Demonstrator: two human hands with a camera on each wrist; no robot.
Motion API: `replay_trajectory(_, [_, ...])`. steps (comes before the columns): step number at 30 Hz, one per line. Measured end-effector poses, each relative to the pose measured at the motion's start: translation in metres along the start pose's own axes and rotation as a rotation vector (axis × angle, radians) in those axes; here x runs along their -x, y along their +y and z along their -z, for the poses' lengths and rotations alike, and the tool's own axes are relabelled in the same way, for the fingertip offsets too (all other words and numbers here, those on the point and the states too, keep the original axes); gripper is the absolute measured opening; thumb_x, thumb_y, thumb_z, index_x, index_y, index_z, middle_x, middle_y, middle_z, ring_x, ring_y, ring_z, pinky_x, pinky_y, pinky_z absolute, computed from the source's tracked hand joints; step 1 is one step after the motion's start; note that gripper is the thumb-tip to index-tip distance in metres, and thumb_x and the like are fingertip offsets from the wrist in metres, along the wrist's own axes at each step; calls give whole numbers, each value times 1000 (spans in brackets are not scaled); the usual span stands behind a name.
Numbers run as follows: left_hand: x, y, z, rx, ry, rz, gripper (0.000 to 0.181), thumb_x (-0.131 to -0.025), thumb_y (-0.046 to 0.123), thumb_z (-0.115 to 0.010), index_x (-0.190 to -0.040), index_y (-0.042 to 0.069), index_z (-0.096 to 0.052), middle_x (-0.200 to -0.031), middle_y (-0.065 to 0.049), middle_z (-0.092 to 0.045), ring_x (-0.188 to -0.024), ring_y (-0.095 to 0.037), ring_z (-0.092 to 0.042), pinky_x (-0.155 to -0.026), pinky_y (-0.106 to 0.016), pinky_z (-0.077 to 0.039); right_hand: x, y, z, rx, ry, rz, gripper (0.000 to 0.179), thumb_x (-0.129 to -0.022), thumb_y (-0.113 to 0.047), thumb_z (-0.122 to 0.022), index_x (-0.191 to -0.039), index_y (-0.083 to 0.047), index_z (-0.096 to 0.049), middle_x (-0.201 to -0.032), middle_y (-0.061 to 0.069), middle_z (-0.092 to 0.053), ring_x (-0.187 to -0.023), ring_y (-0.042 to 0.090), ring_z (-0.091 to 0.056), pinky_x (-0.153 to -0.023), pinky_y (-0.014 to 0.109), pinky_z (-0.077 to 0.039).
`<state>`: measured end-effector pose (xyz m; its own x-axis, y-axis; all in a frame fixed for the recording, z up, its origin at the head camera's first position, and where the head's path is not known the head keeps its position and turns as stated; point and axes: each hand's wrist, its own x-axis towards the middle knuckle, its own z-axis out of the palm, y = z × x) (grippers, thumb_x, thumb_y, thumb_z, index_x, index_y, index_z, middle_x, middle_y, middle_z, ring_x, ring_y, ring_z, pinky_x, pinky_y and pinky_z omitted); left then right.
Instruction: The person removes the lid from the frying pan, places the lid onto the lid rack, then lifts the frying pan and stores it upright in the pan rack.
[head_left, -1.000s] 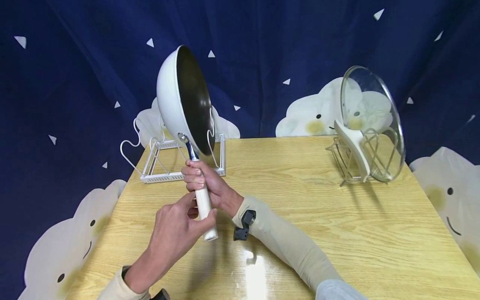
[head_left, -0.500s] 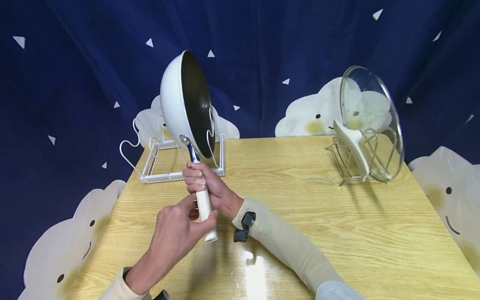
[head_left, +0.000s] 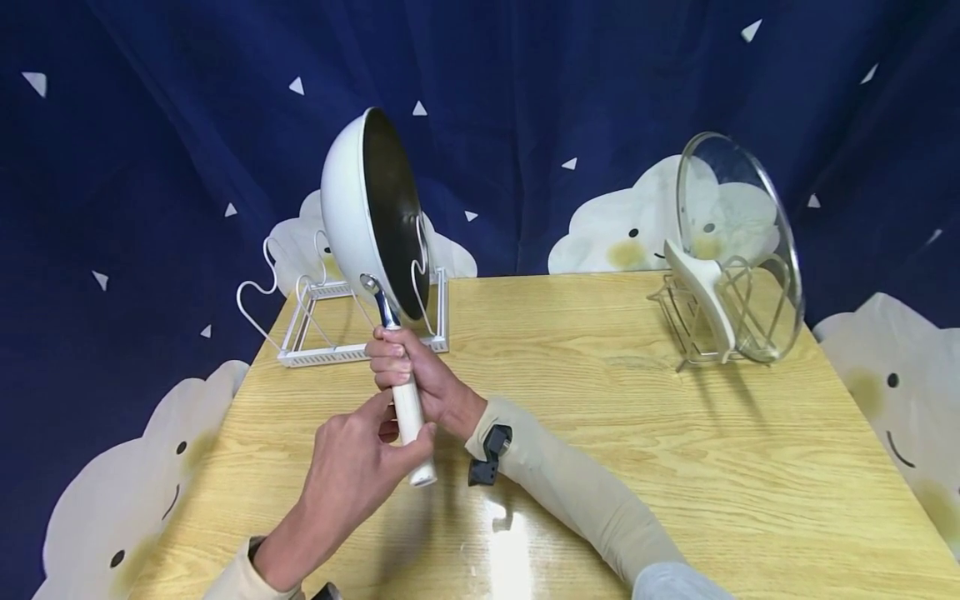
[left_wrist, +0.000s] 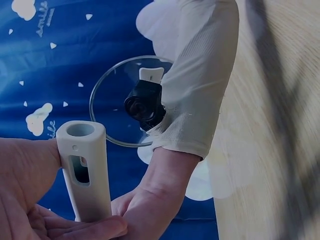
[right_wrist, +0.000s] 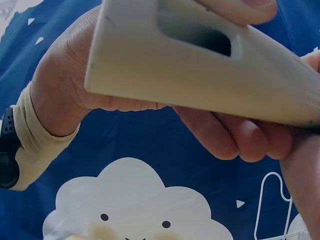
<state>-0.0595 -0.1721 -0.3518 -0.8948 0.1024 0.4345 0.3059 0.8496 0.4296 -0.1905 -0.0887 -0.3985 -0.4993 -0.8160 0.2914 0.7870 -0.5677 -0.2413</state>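
Note:
A deep wok [head_left: 352,200], white outside and dark inside, is held up with its bowl tilted sideways and its pale handle [head_left: 408,412] pointing down toward me. My right hand [head_left: 408,354] grips the upper handle, close to the metal joint. Lower down, my left hand [head_left: 356,467] pinches the handle between thumb and fingers near its end. In the left wrist view, the hollow handle end [left_wrist: 82,170] shows a slot and an opening. The bowl overlaps a white wire rack [head_left: 337,354] behind it; whether they touch, I cannot tell.
At the table's far right, a glass lid [head_left: 738,208] with a metal rim leans in a small wire stand [head_left: 686,333], alongside a white curved piece [head_left: 705,292]. A dark blue curtain [head_left: 517,125] hangs behind the wooden table [head_left: 600,358].
The wok's bowl has come down a little and shifted slightly right, turning more upright. Both hands keep their hold on the handle.

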Motion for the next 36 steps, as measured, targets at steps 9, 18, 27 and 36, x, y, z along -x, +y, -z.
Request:
replay_trajectory(9, [2,-1,-3,-9,-4,7,22,-75,25,-84,-85,13,-67,-74,0,-75,-60,-7,-68,-51,-28,-49,2,1,4,-14,18,-14,39,-111,-16,-17,-84,-14,-46,-64,-9,-44,-47,-1,-47,-43,11,-39])
replay_trajectory(18, [4,-2,-9,-4,5,8,23,-76,25,-84,-87,12,-69,-74,-2,-76,-60,-10,-70,-50,-28,-49,4,0,7,-16,33,-18,37,-111,-16,-19,-85,-14,-45,-64,-9,-45,-47,-2,-47,-42,11,-39])
replay_trajectory(27, [6,-3,-14,9,6,10,25,-76,25,-84,-90,9,-70,-74,-4,-76,-61,-13,-71,-51,-26,-50,6,0,11,-19,33,-22,39,-111,-16,-18,-84,-14,-45,-64,-9,-44,-47,-2,-46,-42,11,-39])
replay_trajectory(36, [8,-4,-18,3,10,16,25,-76,25,-84,-89,10,-70,-74,-2,-76,-61,-14,-71,-51,-27,-49,9,0,17,-28,30,-28,37,-111,-17,-18,-88,-15,-47,-65,-9,-44,-47,-1,-48,-42,12,-40])
